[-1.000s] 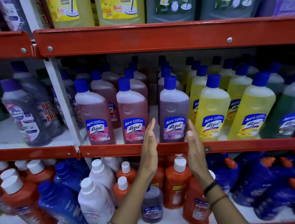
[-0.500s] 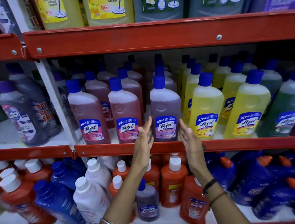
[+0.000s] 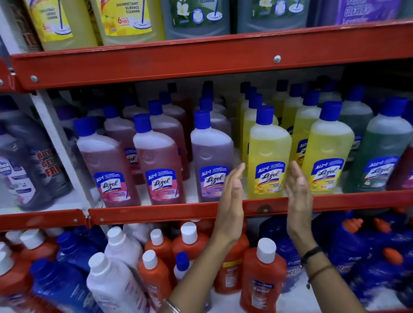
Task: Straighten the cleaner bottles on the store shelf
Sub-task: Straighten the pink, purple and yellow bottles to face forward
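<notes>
Both hands are reaching up to the middle red metal shelf [image 3: 170,212], the left hand [image 3: 231,199] and the right hand [image 3: 298,188] standing flat and open-palmed on either side of a yellow plastic cleaner bottle with a blue cap [image 3: 267,151], fingers released and grasping nothing. The bottle is standing upright at the shelf's front edge, between a purple plastic cleaner bottle [image 3: 211,153] and a second yellow cleaner bottle [image 3: 327,151]. The palms are seemingly just clear of its sides, though contact is hard to judge here.

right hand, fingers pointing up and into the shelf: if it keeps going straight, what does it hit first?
Probably the front yellow bottle: the right hand is open at its right edge, fingertips by the label. Depth unclear; it may slip alongside.
</notes>
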